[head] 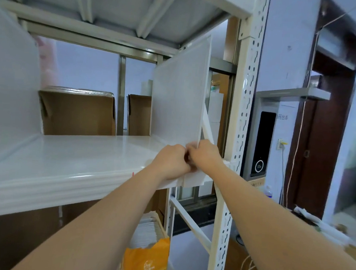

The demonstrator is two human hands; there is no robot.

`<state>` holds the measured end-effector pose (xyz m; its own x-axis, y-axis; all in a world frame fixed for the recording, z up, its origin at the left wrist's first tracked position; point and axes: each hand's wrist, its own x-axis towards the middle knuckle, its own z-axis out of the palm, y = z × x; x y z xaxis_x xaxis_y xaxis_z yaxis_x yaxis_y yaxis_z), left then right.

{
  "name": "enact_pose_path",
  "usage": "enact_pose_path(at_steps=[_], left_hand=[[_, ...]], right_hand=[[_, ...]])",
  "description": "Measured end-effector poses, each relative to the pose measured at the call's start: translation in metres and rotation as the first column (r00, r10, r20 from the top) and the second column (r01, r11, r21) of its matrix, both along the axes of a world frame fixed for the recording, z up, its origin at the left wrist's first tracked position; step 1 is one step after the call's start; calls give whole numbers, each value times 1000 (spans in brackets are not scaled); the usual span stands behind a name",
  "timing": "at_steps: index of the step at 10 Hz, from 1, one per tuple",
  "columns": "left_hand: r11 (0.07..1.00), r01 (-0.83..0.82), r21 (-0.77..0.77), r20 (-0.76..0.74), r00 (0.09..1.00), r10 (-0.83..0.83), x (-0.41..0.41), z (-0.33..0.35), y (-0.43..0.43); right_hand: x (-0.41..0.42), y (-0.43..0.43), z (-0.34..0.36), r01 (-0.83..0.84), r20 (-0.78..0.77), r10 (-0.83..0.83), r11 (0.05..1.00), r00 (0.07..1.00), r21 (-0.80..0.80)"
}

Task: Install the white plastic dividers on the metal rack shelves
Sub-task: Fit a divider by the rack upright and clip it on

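A white plastic divider [179,97] stands upright at the right end of the white metal shelf [71,159], a little tilted. Both hands meet at its bottom front corner by the shelf's front edge. My left hand [171,161] is curled at the divider's foot, and my right hand [205,155] pinches the divider's front lower edge. A white clip piece [193,178] hangs over the shelf's front lip under the hands. Another white divider [11,78] stands at the shelf's left end.
The perforated rack upright [245,109] rises just right of the hands. Cardboard boxes [78,112] sit behind the shelf. An orange bag [144,260] with white sheets stands below. A wall device [263,144] and a dark door [322,143] are to the right.
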<state>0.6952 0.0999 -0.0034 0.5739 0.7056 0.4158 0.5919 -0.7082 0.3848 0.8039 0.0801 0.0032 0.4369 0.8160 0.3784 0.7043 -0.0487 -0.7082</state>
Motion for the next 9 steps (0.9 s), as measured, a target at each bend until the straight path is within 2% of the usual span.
enact_pose_path(at_steps=[5, 6, 8, 9], left_hand=[[994, -71, -84, 49, 996, 76, 6, 2, 3], [993, -83, -81, 53, 995, 87, 6, 3, 2], [994, -97, -47, -52, 994, 95, 6, 6, -3], [994, -84, -72, -76, 994, 79, 7, 8, -4]], right_hand=[[-3, -3, 9, 58, 218, -15, 979, 976, -196], [-7, -8, 8, 61, 246, -14, 981, 969, -182], [-7, -9, 11, 35, 207, 7, 980, 978, -198], [0, 1, 5, -18, 45, 22, 996, 999, -89]])
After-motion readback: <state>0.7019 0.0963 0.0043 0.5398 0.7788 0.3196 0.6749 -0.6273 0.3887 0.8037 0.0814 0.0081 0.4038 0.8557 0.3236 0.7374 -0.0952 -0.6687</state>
